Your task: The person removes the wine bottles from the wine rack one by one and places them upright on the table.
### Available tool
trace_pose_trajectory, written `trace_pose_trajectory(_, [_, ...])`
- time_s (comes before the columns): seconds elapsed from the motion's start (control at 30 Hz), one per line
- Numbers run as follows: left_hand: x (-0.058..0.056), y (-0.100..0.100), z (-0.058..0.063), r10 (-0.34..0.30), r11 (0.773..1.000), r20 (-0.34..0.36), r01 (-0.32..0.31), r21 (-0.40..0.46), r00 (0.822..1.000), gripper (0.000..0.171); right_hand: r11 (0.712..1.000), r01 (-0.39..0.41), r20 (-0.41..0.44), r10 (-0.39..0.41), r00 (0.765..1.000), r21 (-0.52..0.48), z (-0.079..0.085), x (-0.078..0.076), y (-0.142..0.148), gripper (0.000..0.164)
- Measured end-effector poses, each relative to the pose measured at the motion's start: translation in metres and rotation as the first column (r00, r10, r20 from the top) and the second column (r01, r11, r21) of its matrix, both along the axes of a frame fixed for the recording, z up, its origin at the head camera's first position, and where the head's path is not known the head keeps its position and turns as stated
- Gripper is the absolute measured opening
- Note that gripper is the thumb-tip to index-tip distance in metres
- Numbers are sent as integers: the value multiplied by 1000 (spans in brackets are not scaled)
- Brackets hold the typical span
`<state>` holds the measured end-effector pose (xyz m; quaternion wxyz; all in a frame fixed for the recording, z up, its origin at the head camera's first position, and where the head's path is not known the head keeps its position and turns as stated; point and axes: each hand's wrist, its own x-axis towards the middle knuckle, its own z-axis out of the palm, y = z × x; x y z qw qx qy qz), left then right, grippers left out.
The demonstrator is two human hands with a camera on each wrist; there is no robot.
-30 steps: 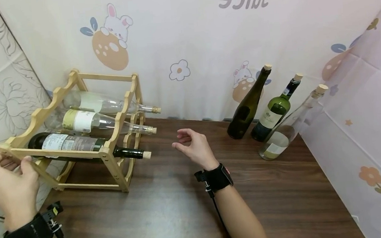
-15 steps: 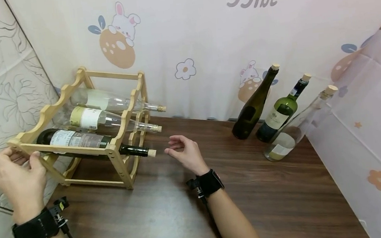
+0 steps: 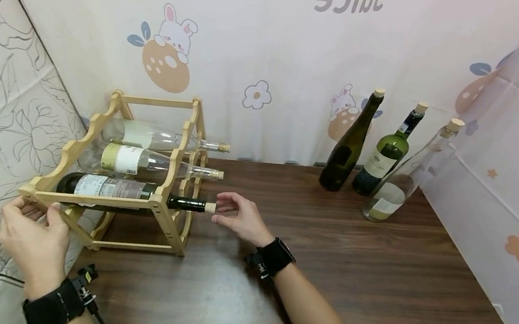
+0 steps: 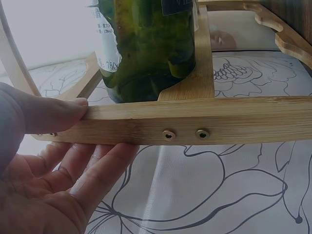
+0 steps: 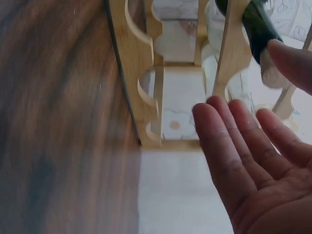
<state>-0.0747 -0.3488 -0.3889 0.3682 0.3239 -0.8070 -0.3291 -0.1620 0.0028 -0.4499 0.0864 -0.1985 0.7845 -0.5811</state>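
Note:
A wooden wine rack [image 3: 167,225] stands at the left with three corked bottles lying in its top row. Nearest me is a dark green wine bottle [image 3: 120,189], its cork [image 3: 210,207] pointing right; beyond it lie a clear bottle with a yellow and white label [image 3: 126,158] and another clear bottle [image 3: 147,136]. My left hand [image 3: 34,240] pinches the rack's near left post [image 4: 146,122] between thumb and fingers. At the cork, my right hand [image 3: 241,219] is spread, thumb and fingers apart around its end; contact cannot be made out in the right wrist view.
At the right of the brown wooden table [image 3: 340,257] stand a dark bottle [image 3: 347,147], a green bottle with a cream label [image 3: 380,162] and a clear bottle [image 3: 392,197], all corked. A printed curtain [image 3: 278,53] hangs close behind. Cables trail from both wrists.
My right hand has moved left to the cork of the dark green wine bottle. The left hand stays on the rack post; the whole view has shifted slightly.

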Motion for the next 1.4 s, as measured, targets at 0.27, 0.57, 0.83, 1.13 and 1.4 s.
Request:
trace_pose_trajectory(0.27, [0, -1, 0, 9, 1000, 7, -9, 2, 1000, 43, 964, 76, 81, -57, 995, -253, -8, 6, -32, 54])
trace_pose_trajectory(0.57, [-2, 1, 0, -6, 1000, 16, 6, 1, 1000, 44, 746, 272, 362, -45, 931, -607, -19, 12, -70, 46])
trace_pose_trajectory(0.83, [-1, 0, -1, -4, 1000, 1, 4, 6, 1000, 43, 473, 410, 506, 91, 858, -780, -18, 16, -91, 34])
trace_pose_trajectory(1.13, [0, -2, -2, 3, 1000, -13, -3, -5, 1000, 43, 416, 465, 542, 83, 836, -781, -13, 18, -101, 26])
trace_pose_trajectory(1.4, [-1, -1, -2, 1, 1000, -9, -1, -9, 1000, 43, 437, 477, 562, 81, 823, -762, -14, 13, -99, 27])
